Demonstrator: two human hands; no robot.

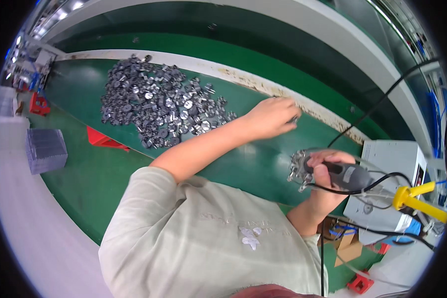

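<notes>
My left hand (274, 118) is over the green tabletop near its far white edge, beyond the right end of the parts heap. Its fingers curl closed around a small dark part (294, 119), which is mostly hidden. At the right, my right hand (329, 174) is wrapped round a grey hand tool (350, 177) with a black cord; the tool's exact kind does not show. Several small shiny metal parts (298, 170) lie by the tool's left end, close to my right fingers. A large heap of dark and silvery round metal parts (159, 102) covers the left of the table.
The green table (253, 166) has a worn white ledge (223, 72) along its far side. A grey-white machine box (390, 154) stands at the right, with a yellow holder (417, 198) and hanging black cables (377, 104). Red stools (104, 139) and a grey stack (46, 150) are at the left.
</notes>
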